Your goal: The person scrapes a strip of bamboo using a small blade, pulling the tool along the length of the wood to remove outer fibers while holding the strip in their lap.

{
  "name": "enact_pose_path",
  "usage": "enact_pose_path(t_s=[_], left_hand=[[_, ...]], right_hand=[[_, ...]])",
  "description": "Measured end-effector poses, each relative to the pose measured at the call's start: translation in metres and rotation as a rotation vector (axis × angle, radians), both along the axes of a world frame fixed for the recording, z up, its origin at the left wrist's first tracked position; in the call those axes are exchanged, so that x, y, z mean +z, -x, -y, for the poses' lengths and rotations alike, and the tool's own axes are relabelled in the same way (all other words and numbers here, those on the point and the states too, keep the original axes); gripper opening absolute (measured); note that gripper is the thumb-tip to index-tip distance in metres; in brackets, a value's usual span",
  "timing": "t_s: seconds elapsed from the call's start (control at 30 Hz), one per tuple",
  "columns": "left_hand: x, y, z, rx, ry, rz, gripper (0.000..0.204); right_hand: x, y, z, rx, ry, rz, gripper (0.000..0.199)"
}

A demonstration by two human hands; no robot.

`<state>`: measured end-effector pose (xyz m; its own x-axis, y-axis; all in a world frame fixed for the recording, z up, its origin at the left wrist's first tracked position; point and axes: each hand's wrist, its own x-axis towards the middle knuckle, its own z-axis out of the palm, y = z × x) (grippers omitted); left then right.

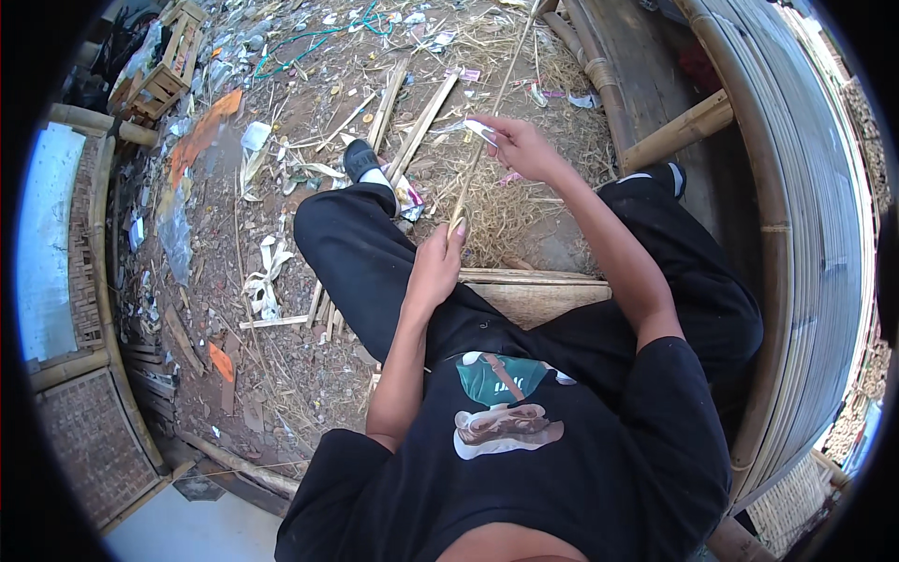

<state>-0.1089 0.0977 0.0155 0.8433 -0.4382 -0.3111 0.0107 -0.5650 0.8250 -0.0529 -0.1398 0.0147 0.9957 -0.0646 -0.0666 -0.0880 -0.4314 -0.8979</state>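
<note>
My left hand is closed around the lower end of a long thin bamboo strip. The strip runs up and away from my lap, slanting slightly right. Farther up, my right hand is beside the strip with its fingers bent. A small white piece shows at its fingertips, with a pale thin end pointing left. Whether this is a blade or a wrapping I cannot make out. Fine straw-coloured shavings lie heaped below the strip, between my legs.
A wooden plank crosses in front of my lap. Split bamboo pieces lie by my left shoe. A bamboo platform stands close on my right. A wooden crate sits far left, and litter covers the ground.
</note>
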Motion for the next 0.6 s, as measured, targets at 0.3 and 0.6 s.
enact_pose_path(t_s=[0.3, 0.6], left_hand=[[-0.006, 0.004, -0.003, 0.06, 0.016, 0.014, 0.037], [-0.003, 0.015, 0.006, 0.031, -0.035, 0.188, 0.03]], right_hand=[[0.0, 0.017, -0.011, -0.011, 0.208, 0.042, 0.045], [-0.017, -0.006, 0.002, -0.142, 0.351, 0.321, 0.041]])
